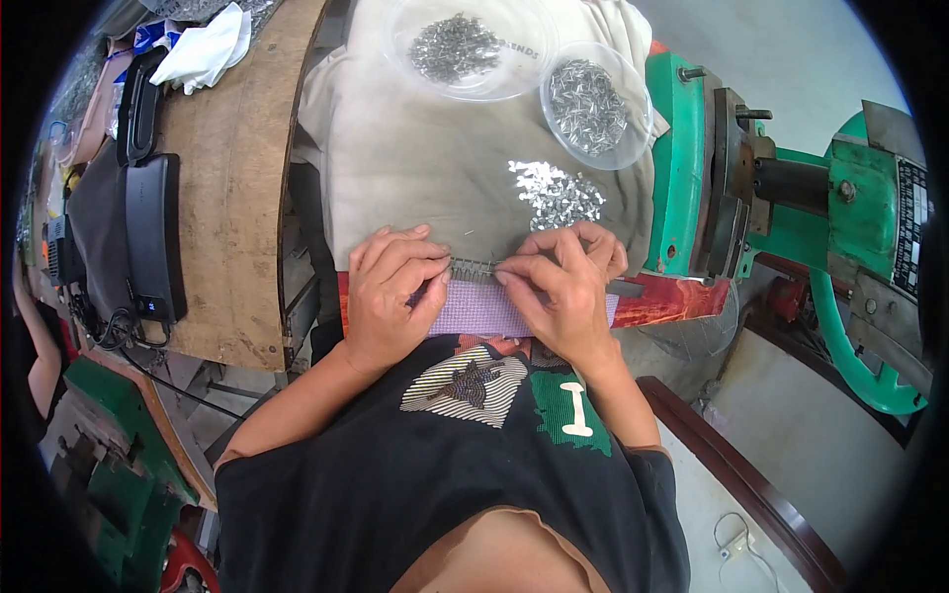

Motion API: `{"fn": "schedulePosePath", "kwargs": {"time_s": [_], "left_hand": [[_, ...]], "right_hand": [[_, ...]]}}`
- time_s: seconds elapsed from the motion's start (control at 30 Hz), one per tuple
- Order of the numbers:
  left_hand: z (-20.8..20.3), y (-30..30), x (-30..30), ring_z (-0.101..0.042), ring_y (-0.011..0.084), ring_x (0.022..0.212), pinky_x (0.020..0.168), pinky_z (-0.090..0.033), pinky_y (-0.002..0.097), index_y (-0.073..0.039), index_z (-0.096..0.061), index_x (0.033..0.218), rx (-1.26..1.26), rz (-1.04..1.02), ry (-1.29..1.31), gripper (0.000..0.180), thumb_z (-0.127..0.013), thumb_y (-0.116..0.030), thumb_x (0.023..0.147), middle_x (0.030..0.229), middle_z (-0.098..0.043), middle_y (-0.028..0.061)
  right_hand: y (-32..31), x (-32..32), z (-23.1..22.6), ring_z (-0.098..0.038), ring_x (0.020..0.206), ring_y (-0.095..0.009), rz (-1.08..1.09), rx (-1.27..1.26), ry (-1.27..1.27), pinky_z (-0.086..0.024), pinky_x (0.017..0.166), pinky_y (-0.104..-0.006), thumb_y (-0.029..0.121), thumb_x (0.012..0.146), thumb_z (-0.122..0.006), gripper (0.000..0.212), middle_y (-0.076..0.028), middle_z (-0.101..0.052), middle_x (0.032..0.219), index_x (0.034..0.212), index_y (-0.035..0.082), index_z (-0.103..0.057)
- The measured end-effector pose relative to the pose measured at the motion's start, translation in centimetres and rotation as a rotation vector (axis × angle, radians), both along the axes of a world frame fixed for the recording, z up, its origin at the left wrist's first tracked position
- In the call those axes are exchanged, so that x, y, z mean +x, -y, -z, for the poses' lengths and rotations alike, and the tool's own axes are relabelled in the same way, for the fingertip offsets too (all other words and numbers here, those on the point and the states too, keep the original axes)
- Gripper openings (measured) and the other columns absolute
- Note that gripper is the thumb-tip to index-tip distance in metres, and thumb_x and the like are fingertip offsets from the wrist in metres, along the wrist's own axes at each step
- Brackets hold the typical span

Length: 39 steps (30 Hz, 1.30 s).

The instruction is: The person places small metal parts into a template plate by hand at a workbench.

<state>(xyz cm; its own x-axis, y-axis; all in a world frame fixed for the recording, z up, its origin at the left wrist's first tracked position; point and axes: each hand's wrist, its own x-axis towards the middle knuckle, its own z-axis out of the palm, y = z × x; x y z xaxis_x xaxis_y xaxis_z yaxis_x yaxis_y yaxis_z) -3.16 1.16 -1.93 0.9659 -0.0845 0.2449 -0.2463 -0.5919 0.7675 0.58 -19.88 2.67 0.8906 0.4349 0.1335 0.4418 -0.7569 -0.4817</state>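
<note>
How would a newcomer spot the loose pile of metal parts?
Find the green machine on the right, then the beige cloth beside it. Just beyond the right hand lies the loose pile of silvery metal parts, the only one outside the two clear tubs.

A pale letter (pixel 577 410) marks the green patch (pixel 552 405) on your shirt (pixel 395 474), dark lettering (pixel 521 48) your cloth (pixel 405 168); the machine plate (pixel 910 227) is illegible.

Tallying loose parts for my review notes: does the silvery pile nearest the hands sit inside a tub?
No, the silvery pile lies on the beige cloth, outside the larger tub and smaller tub.
</note>
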Motion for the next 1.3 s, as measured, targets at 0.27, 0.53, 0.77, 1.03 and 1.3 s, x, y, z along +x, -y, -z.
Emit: {"fn": "schedulePosePath", "kwargs": {"time_s": [0.27,0.53,0.77,1.03,1.3], "left_hand": [[0.1,0.1,0.0,-0.064,0.0234,0.111,0.101,-0.040,0.0440,-0.008,-0.068,0.087,-0.004,0.004,0.002,0.012,-0.072,-0.006,0.076,0.099,-0.069,0.0011],[0.1,0.1,0.0,-0.065,0.0253,0.108,0.100,-0.041,0.0450,-0.008,-0.069,0.087,-0.011,-0.008,0.016,0.013,-0.073,-0.004,0.075,0.097,-0.069,0.0018],[0.0,0.1,0.1,-0.064,0.0254,0.108,0.100,-0.040,0.0452,-0.008,-0.069,0.087,0.005,0.002,0.008,0.013,-0.073,-0.004,0.075,0.097,-0.069,0.0021],[0.1,0.0,-0.1,-0.064,0.0272,0.110,0.103,-0.038,0.0462,-0.007,-0.070,0.088,-0.011,0.003,-0.027,0.011,-0.073,-0.005,0.078,0.099,-0.070,0.0039],[-0.1,0.0,-0.1,-0.063,0.0257,0.112,0.103,-0.038,0.0462,-0.008,-0.070,0.089,-0.009,0.000,-0.031,0.011,-0.072,-0.006,0.078,0.100,-0.070,0.0030]], "right_hand": [[1.1,1.4,-0.2,-0.046,0.107,-0.025,0.054,0.067,-0.188,-0.024,0.095,-0.0452,0.021,0.076,-0.078,0.011,0.003,-0.062,0.097,0.085,0.014,-0.077],[3.4,0.9,-0.9,-0.047,0.106,-0.023,0.158,0.050,-0.211,-0.031,0.095,-0.0376,0.014,0.077,-0.078,0.009,0.001,-0.063,0.097,0.084,0.010,-0.076],[3.8,-0.3,-0.3,-0.045,0.106,-0.022,0.190,0.030,-0.212,-0.025,0.098,-0.0403,0.019,0.076,-0.079,0.011,0.004,-0.062,0.096,0.083,0.013,-0.076],[3.3,-0.3,0.1,-0.045,0.107,-0.027,0.154,-0.034,-0.103,-0.026,0.094,-0.0462,0.023,0.073,-0.080,0.012,0.004,-0.061,0.098,0.083,0.016,-0.077],[0.8,-0.3,-1.1,-0.047,0.105,-0.027,0.040,0.016,0.010,-0.026,0.090,-0.0458,0.022,0.069,-0.082,0.014,0.005,-0.060,0.099,0.082,0.020,-0.077]]}}
